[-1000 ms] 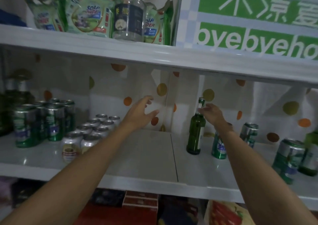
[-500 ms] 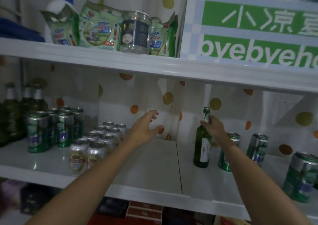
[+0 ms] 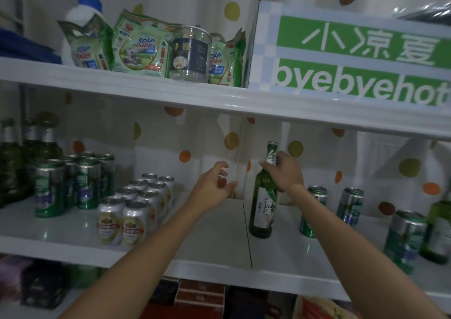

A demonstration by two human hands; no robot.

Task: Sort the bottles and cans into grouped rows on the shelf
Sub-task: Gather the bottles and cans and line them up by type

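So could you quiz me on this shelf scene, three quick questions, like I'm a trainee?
1. True or false: the right hand grips the green bottle by its neck.
2. What does the left hand hold? A) a can B) nothing C) a jar
3. Fill in: the gold-labelled cans stand to the ____ of the left hand on the shelf.

Key: 1 true; 2 B; 3 left.
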